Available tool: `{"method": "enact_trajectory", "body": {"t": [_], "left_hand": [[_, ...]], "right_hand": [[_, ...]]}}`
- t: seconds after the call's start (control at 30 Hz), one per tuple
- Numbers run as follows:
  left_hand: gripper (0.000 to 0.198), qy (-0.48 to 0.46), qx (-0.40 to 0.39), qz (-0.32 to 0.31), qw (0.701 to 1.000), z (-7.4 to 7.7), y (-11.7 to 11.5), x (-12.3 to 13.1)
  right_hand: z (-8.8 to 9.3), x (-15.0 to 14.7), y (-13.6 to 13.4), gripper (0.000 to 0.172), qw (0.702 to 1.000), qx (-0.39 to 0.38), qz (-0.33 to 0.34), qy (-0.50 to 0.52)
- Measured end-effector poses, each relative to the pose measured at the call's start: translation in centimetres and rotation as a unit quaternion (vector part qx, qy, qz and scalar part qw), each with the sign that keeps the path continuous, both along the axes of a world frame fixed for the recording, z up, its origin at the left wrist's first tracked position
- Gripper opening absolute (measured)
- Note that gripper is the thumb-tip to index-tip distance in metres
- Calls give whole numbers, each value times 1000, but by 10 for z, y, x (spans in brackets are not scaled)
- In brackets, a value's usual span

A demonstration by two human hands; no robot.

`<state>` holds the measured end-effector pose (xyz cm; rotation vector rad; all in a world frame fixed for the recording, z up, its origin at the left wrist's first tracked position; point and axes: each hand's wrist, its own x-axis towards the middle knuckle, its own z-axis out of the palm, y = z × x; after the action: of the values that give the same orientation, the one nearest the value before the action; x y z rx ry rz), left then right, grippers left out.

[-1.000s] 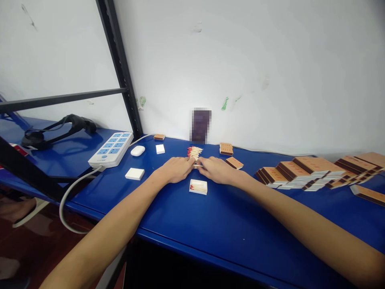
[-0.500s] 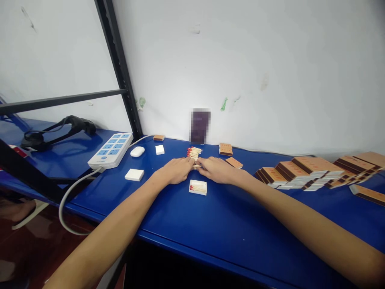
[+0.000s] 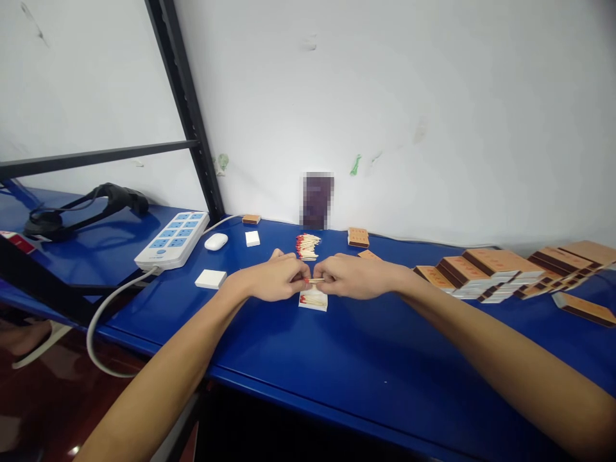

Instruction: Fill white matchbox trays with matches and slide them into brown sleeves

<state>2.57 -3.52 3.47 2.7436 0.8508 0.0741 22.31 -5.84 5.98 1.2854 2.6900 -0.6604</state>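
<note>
My left hand (image 3: pixel 273 278) and my right hand (image 3: pixel 353 276) meet fingertip to fingertip above the blue table (image 3: pixel 337 359). Together they pinch a small bundle of matches (image 3: pixel 316 280) held level between them. Directly below sits an open white matchbox tray (image 3: pixel 313 299) with some red-tipped matches lying in it. A loose pile of red-tipped matches (image 3: pixel 308 245) lies just behind the hands, near the wall.
Rows of brown matchbox sleeves (image 3: pixel 486 268) are stacked at the right. Single sleeves (image 3: pixel 359 237) and white trays (image 3: pixel 210 278) lie scattered about. A power strip (image 3: pixel 173 239) with a grey cable, a white mouse-like object (image 3: pixel 216 241) and a black shelf post (image 3: pixel 185 109) stand at the left.
Both hands have drawn back from the loose pile toward me, lifting a few matches, and now hold them over the white tray.
</note>
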Motion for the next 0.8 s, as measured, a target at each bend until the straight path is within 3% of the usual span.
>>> {"method": "enact_trajectory", "body": {"t": [0.17,0.6,0.8], "left_hand": [[17,-22,-65,-14,998,0,-2,0],[21,-53,-122,39,990,3,-1,-3],[21,-60,-96,7,993,-2,3,-3]], "right_hand": [[-2,-5,-2,19,998,-61,14,-6],[-7,-9,-2,21,1000,-13,-4,-9],[-6,-10,-4,30,1000,1,-12,-20]]}}
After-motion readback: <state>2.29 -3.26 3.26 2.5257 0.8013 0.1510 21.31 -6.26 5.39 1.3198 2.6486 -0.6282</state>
